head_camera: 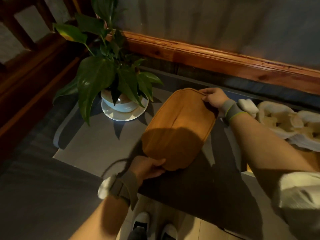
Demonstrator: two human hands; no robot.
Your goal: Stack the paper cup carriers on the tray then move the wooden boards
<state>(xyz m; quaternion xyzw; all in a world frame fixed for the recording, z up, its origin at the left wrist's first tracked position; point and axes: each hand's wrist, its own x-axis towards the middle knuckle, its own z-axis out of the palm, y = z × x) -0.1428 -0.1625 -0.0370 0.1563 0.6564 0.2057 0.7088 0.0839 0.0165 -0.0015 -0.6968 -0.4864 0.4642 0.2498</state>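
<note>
A rounded wooden board (178,125) lies lengthwise over the dark glass table (90,146), held at both ends. My left hand (149,168) grips its near edge, thumb on top. My right hand (213,98) grips its far right corner. Whether the board rests on the table or hovers just above it, I cannot tell. A pile of pale paper cup carriers (290,123) sits at the right, partly behind my right forearm. The tray under them is mostly hidden.
A potted plant (107,80) in a white pot on a saucer (124,113) stands left of the board. A wooden ledge (225,59) and wall run along the back. A dark wooden bench is at left. My shoes (152,226) show below the table's near edge.
</note>
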